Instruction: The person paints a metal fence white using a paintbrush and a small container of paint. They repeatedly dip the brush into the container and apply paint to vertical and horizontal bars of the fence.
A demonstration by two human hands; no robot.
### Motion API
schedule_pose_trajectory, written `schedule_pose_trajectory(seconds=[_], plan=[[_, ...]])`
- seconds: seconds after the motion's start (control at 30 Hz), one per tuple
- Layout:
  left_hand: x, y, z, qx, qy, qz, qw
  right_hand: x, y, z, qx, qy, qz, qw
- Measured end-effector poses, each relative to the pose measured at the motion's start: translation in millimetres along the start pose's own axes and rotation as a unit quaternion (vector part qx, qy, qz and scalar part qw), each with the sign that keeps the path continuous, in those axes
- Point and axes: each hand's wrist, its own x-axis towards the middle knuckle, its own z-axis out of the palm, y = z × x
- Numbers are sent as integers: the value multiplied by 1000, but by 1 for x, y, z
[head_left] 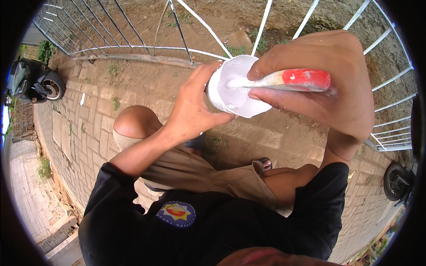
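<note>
Closest to me, the person's right hand (348,73) is closed on a brush (306,80), with the thumb and a finger pinching its handle from either side. The handle is red toward its end, worn pale further down and smeared with white. The brush points down into a white cup (250,105), its tip in the white paint (234,83) there; I can't tell whether it touches the bottom. The left hand (193,104) is clamped around the left side of the cup, fingers along the far side and thumb along the near one. The cup is up in the air, mouth turned upward, and the two hands are close together but apart from each other.

Below them, the person wears a black shirt (248,221) with a round badge (176,213) on the chest, and beige shorts (199,175). The legs are bent, a bare knee (137,120) standing out to the left, and a sandal (265,161) shows on one foot.

Past the feet lie brick paving (104,115) and bare dirt (146,75), then a fence (262,26) of thin bars, many of them white. One motorbike (26,82) stands far off to the left; a dark wheel (393,181) shows at the right edge.
</note>
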Motion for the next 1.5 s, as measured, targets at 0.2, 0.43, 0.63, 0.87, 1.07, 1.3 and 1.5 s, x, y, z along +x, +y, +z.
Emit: schedule_pose_trajectory(seconds=[0.2,0.43,0.63,0.87,1.07,1.3,1.5], plan=[[5,9,-2,-22,-29,-55,998,-3,15,-7,113,39,21,993],[-2,6,-2,-16,-1,-36,999,-7,18,4,111,58,38,991],[1,2,2,-12,-22,-35,999,-5,8,32,6,10,-16,1000],[-1,8,-3,-6,-17,-54,998,0,15,21,75,56,-43,995],[2,11,-5,-23,-32,-92,995,0,18,-4,54,66,-43,995],[2,8,-6,-95,-54,-120,987,4,24,-5,85,144,-69,983],[4,3,-5,-115,-59,-138,982,2,34,-8,47,83,-95,991]])
